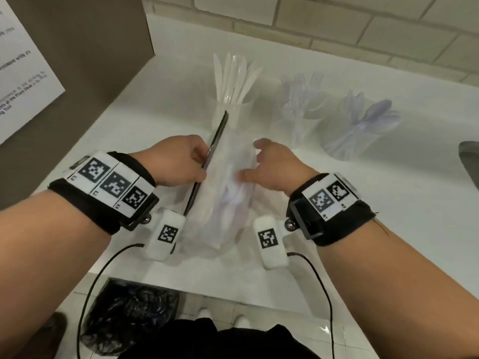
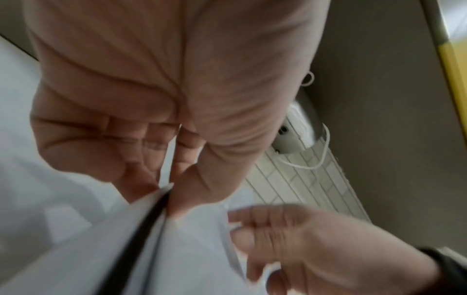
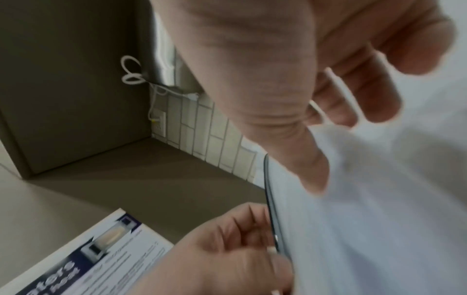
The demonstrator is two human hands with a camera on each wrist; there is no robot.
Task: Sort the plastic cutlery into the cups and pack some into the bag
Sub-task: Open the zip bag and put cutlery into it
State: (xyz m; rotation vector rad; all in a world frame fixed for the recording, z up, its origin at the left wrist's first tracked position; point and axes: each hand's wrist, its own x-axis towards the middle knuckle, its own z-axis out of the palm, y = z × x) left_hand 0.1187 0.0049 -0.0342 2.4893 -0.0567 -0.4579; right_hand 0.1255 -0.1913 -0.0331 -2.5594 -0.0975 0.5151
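Observation:
A clear zip bag (image 1: 228, 193) with a black zip strip (image 1: 213, 149) stands tilted on the white counter (image 1: 388, 216), pale cutlery dimly visible inside it. My left hand (image 1: 201, 158) pinches the strip at the bag's left edge; the left wrist view shows the thumb and fingers (image 2: 141, 179) closed on the strip (image 2: 136, 239). My right hand (image 1: 250, 159) is at the bag's right side with fingers spread and loose, its thumb (image 3: 303, 159) against the plastic (image 3: 366, 219). Behind stand three clear cups: knives (image 1: 233, 79), forks (image 1: 298, 104) and spoons (image 1: 363, 123).
A brown cabinet panel (image 1: 90, 60) with a white printed notice (image 1: 23, 73) walls off the left. A tiled wall (image 1: 363, 27) runs behind the cups. A dark bag-lined bin (image 1: 129, 322) sits below the counter's front edge. A grey object (image 1: 470, 161) shows at the right edge.

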